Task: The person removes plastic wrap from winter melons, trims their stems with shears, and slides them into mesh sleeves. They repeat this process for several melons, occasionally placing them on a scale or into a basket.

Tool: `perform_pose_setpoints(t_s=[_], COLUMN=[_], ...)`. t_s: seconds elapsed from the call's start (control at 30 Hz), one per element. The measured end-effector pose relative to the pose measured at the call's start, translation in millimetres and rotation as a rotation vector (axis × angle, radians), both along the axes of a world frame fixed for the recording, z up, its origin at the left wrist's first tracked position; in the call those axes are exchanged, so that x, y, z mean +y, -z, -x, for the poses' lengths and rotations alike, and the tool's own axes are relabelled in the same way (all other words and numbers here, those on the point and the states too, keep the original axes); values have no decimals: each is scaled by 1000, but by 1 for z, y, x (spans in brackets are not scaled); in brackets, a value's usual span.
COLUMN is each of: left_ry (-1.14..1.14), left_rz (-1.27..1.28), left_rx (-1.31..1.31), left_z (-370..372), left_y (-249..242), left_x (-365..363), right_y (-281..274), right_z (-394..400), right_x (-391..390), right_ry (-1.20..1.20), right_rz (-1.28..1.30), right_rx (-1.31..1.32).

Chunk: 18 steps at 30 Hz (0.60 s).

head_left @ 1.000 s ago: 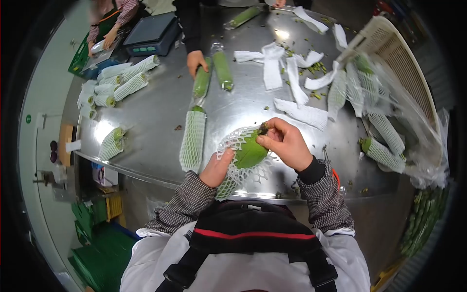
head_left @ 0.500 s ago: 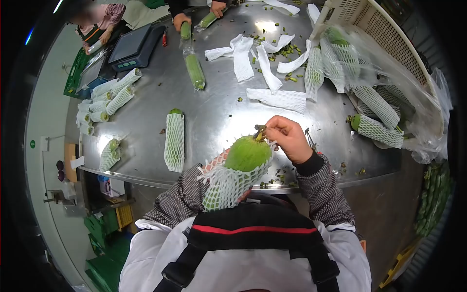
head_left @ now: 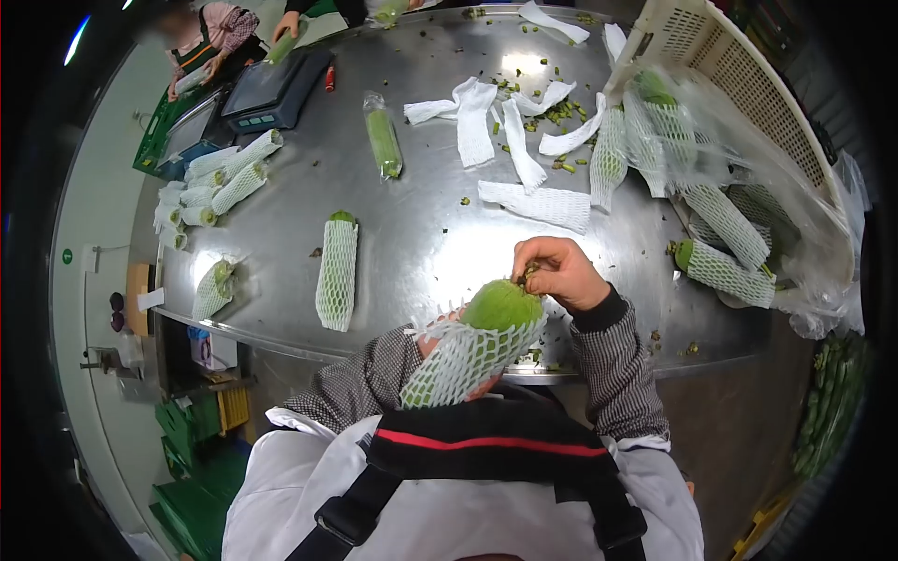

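A plump green gourd (head_left: pixel 500 307) is tilted close to my body, its rounded top bare and its lower part in a white foam net (head_left: pixel 463 363). My left hand (head_left: pixel 431 342) wraps round the netted gourd from beneath, mostly hidden by it. At the gourd's top, my right hand (head_left: pixel 567 274) pinches the small dark stem end between thumb and fingers. Left of these, a netted gourd (head_left: pixel 337 276) lies on the metal table (head_left: pixel 402 243). A shorter netted gourd (head_left: pixel 214 290) rests near the table's left edge.
White foam net pieces (head_left: pixel 533 203) and green trimmings (head_left: pixel 561 117) are scattered ahead. A beige crate (head_left: pixel 776 103) with netted gourds and plastic film stands right. A bagged gourd (head_left: pixel 382 138), scale (head_left: pixel 267 93), pile of netted gourds (head_left: pixel 238 182) and co-worker's hand (head_left: pixel 286 25) are further off.
The held gourd has shifted slightly right and turned, with my right hand still at its stem end. Across the table, a co-worker has moved a gourd from the table to above the scale.
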<state>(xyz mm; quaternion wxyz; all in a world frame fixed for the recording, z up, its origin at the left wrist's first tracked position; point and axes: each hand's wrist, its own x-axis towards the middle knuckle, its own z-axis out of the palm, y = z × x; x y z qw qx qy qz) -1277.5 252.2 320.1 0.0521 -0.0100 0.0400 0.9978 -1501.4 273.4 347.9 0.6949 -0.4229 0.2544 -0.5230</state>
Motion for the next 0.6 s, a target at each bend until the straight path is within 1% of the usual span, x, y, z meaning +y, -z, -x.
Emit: perform_pose_setpoints(t_s=[0.07, 0.1, 0.13, 0.2, 0.23, 0.27, 0.33, 0.37, 0.4, 0.43, 0.47, 0.53, 0.57, 0.6], left_ry=[-22, -38, -60, -104, -132, -151, -182, -189, -192, -236, -218, -265, -368, -359], left_rz=[27, 48, 76, 169, 227, 289, 448, 552, 670, 834, 828, 891, 1007, 1006], left_rx=[-16, -27, -49, -99, -149, -205, -335, -392, -430, -409, -394, -686, -719, -714], left_z=[-1, -1, -1, -3, -5, -6, -14, -21, -25, -26, -32, -41, -42, -41], left_y=[-3, -4, -5, -9, -10, -11, -10, -7, 0, 8, 11, -14, -16, -22], left_x=[-1, -3, -5, -11, -15, -16, -21, -26, -30, -36, -36, -36, -33, -29], right_y=[5, 1, -3, -11, -16, -17, -31, -34, -37, -39, -34, -34, -35, -37], right_z=[3, -1, -4, -12, -13, -17, -19, -21, -20, -19, -17, -24, -27, -30], right_x=[4, 6, 7, 8, 9, 9, 12, 13, 14, 15, 12, 8, 7, 7], right_ry=[75, 129, 111, 289, 320, 389, 364, 364, 368, 378, 447, 539, 483, 423], right_rz=[-96, -68, -59, -111, -135, -94, -231, -237, -247, -257, -220, -228, -242, -256], right_rx=[145, 154, 160, 251, 350, 412, 502, 506, 435, 364, 312, 327, 357, 385])
